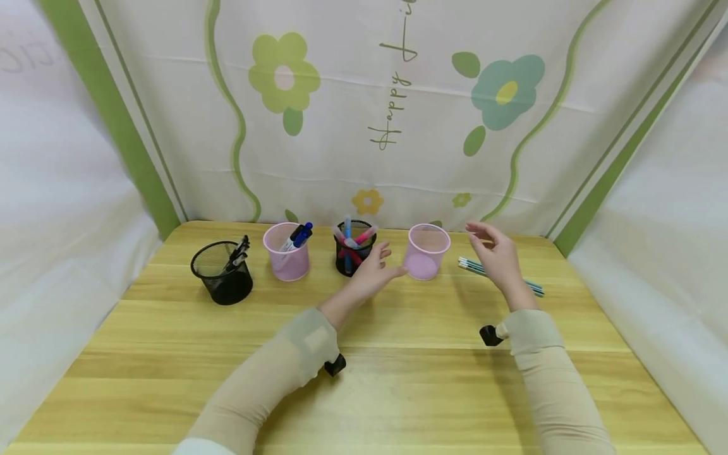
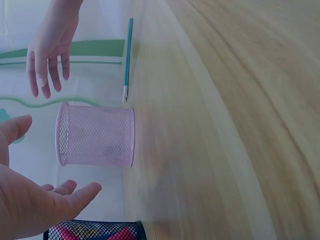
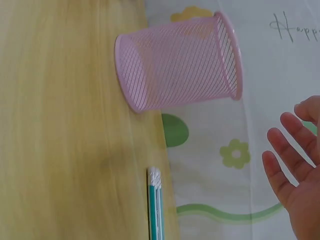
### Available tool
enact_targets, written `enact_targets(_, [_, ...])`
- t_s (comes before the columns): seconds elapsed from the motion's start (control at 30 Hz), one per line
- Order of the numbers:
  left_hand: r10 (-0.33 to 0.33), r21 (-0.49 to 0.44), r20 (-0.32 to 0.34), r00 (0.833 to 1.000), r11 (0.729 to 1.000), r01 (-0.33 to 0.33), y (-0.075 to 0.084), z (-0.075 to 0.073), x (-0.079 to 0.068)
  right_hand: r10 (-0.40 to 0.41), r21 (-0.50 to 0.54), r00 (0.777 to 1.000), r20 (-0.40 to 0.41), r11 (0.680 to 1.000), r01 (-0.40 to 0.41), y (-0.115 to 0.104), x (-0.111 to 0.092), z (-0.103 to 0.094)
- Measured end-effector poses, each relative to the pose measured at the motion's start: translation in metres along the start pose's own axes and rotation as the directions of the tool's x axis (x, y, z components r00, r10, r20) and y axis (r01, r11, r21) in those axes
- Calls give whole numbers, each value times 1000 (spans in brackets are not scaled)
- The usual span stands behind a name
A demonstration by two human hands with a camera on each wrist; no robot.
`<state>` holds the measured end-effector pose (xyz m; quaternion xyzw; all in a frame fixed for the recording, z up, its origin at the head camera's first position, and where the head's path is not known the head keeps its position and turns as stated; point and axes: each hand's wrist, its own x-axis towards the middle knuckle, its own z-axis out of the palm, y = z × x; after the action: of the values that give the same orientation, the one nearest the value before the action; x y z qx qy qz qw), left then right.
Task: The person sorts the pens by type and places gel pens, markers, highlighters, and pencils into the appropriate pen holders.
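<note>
A pink mesh pen holder (image 1: 423, 260) stands upright at the back of the table with nothing visible inside. My left hand (image 1: 371, 275) is just left of it, thumb and fingers spread, apart from the holder and holding nothing. On the other side my right hand (image 1: 498, 258) hovers above several green pencils (image 1: 473, 266) that lie together on the wood. Its fingers are loosely bent around nothing. In the right wrist view, the white-ended pencils (image 3: 156, 205) lie below that same pink holder (image 3: 177, 65).
Left of my left hand stands a black mesh holder (image 1: 347, 263) with colourful markers. Farther left are a pink holder (image 1: 291, 265) with blue and black pens and a black holder (image 1: 230, 289) with dark pens. A printed curtain (image 1: 335, 164) hangs behind the wooden table (image 1: 409, 392).
</note>
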<state>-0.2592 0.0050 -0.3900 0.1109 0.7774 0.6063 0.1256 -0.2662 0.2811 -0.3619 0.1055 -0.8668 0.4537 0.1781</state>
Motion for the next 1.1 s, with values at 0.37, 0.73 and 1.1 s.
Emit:
enact_targets(0.37, [-5, -6, -61, 998, 1000, 5, 0, 11, 21, 85, -73, 995, 50, 994, -81, 40, 0, -5])
enact_targets(0.73, [-5, -99, -78, 997, 995, -3, -1, 17, 38, 102, -146, 991, 88, 985, -88, 68, -2, -9])
enact_targets(1.1, [-5, -61, -115, 993, 998, -2, -7, 27, 49, 213, -281, 956, 204, 948, -151, 89, -1, -8])
